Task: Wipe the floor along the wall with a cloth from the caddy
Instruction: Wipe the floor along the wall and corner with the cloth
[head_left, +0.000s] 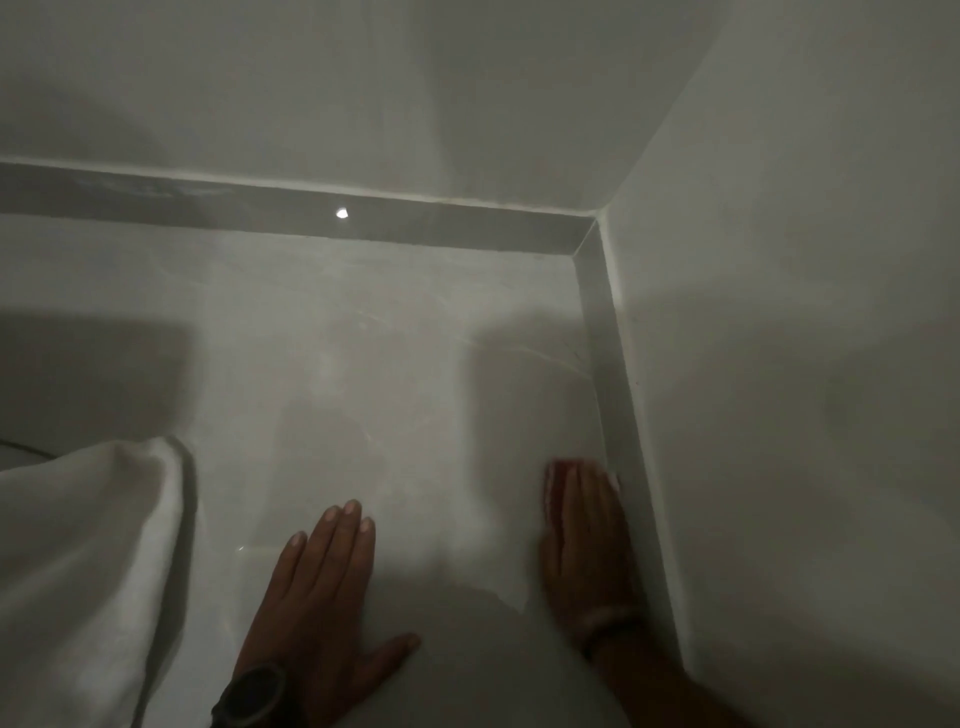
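Observation:
My right hand lies flat and blurred on a cloth, red and white where it shows past my fingertips, pressed to the pale glossy floor right beside the grey skirting of the right wall. Most of the cloth is hidden under that hand. My left hand rests flat on the floor with fingers spread, holding nothing, a dark watch on its wrist. The caddy is not in view.
The room corner is ahead on the right, where the back wall's skirting meets the right wall's. A white fabric, like bedding, hangs down at the lower left. A dark shadowed area lies at the left.

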